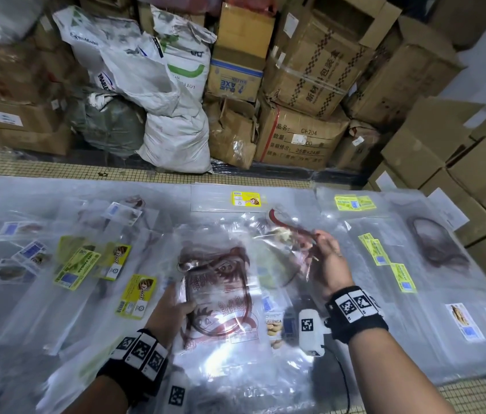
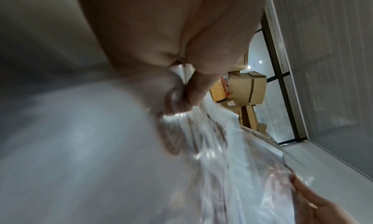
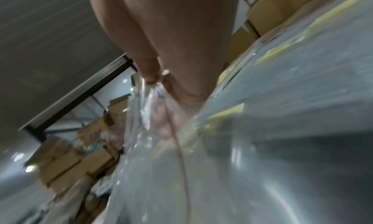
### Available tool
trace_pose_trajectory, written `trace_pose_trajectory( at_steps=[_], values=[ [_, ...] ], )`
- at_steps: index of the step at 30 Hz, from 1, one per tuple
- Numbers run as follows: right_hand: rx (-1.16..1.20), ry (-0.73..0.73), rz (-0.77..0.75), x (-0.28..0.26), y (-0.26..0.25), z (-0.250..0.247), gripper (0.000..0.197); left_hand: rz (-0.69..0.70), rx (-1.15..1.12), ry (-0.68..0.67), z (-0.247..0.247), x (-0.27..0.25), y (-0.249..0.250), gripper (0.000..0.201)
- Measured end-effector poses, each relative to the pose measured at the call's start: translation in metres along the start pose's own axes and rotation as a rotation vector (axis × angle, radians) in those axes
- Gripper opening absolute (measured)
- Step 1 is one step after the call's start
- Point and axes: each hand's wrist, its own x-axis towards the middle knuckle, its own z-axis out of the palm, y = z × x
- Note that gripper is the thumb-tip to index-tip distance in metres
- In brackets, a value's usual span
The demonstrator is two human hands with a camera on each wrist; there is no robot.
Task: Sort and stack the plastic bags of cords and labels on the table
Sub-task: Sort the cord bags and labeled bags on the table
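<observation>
A clear plastic bag [image 1: 221, 291] printed with a dark red cartoon design is lifted above the middle of the table. My left hand [image 1: 173, 309] pinches its left edge, thumb on top. In the left wrist view the left hand's fingers [image 2: 181, 96] squeeze bunched clear plastic [image 2: 212, 139]. My right hand [image 1: 325, 249] pinches the bag's upper right part beside a dark red cord [image 1: 292, 228]. The right wrist view shows that hand's fingertips [image 3: 153, 77] closed on crumpled clear film [image 3: 145, 109]. Many more clear bags with yellow labels [image 1: 76, 268] and blue-white labels [image 1: 11, 230] lie flat around.
The table [image 1: 415, 339] is covered edge to edge with flat clear bags. A bag with a dark cord coil [image 1: 436, 246] lies at the right. Cardboard boxes [image 1: 301, 138] and white sacks [image 1: 176, 135] stand behind the table, and more boxes [image 1: 460, 174] rise at the right.
</observation>
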Motion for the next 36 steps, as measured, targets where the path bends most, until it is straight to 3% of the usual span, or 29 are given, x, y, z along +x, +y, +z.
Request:
trace_pose_trajectory(
  at_steps=[1, 3, 5, 7, 10, 12, 17, 22, 26, 29, 31, 33, 36],
  values=[
    [0.03, 0.003, 0.058, -0.001, -0.003, -0.003, 0.02, -0.007, 0.01, -0.001, 0.0, 0.0, 0.0, 0.056],
    [-0.136, -0.024, 0.201, -0.009, -0.002, -0.006, 0.03, 0.022, 0.061, 0.029, 0.001, 0.0, 0.001, 0.063],
    [-0.359, -0.068, 0.264, -0.015, 0.009, -0.009, 0.023, 0.036, 0.045, 0.063, 0.004, -0.002, 0.004, 0.073],
    [-0.38, -0.039, 0.209, -0.013, 0.012, -0.01, 0.013, 0.049, 0.035, 0.059, 0.008, -0.008, 0.011, 0.073],
    [-0.038, 0.022, 0.062, -0.007, 0.002, -0.015, 0.017, 0.018, 0.011, 0.071, 0.006, -0.002, 0.004, 0.072],
    [0.03, 0.103, 0.024, -0.003, -0.002, -0.024, 0.017, 0.021, 0.027, 0.069, 0.003, 0.002, -0.002, 0.064],
    [-0.262, 0.104, 0.224, -0.006, 0.018, -0.026, 0.019, 0.031, -0.017, 0.033, 0.004, 0.001, -0.002, 0.073],
    [-0.532, 0.081, 0.096, 0.002, 0.02, -0.016, 0.01, 0.014, -0.076, 0.04, 0.003, 0.007, -0.008, 0.066],
    [-0.435, 0.083, -0.042, 0.0, 0.005, -0.003, 0.02, 0.002, -0.03, 0.032, 0.0, 0.008, -0.008, 0.068],
    [-0.333, 0.007, -0.024, 0.003, 0.0, -0.006, 0.012, 0.001, -0.031, 0.046, 0.001, 0.008, -0.009, 0.064],
    [-0.348, -0.074, 0.045, 0.003, 0.003, -0.008, 0.031, -0.023, -0.08, 0.029, -0.001, 0.01, -0.012, 0.072],
    [-0.572, -0.116, 0.062, 0.0, 0.004, -0.004, 0.049, -0.038, -0.118, 0.02, 0.001, 0.011, -0.013, 0.082],
    [-0.734, -0.123, -0.004, 0.0, -0.005, 0.007, 0.053, 0.026, -0.167, -0.014, 0.006, 0.001, 0.0, 0.076]
  ],
)
